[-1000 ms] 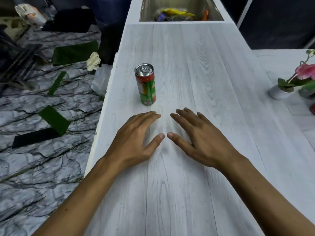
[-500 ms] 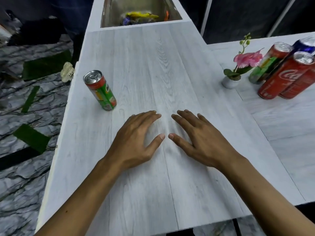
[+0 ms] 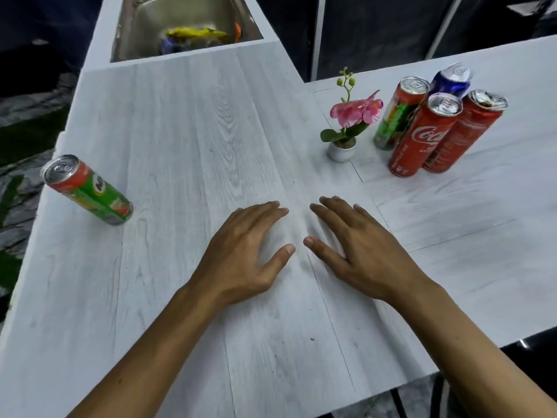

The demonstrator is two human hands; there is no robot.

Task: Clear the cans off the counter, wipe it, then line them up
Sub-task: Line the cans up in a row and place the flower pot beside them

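Now left hand (image 3: 241,254) and right hand (image 3: 361,251) rest on the worktop (image 3: 180,131).
Fingers (image 3: 265,210) spread flat, holding nothing.

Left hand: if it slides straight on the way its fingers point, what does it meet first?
Likely the flower pot; the left hand points diagonally right across bare counter toward it, though depth is unclear.

Kitchen-style set: a steel sink (image 3: 144,25) sunk into the far end of a white wood-grain surface (image 3: 196,131), a potted flower (image 3: 352,116) at its inner corner, and marble-patterned floor (image 3: 13,233) beyond the left edge.
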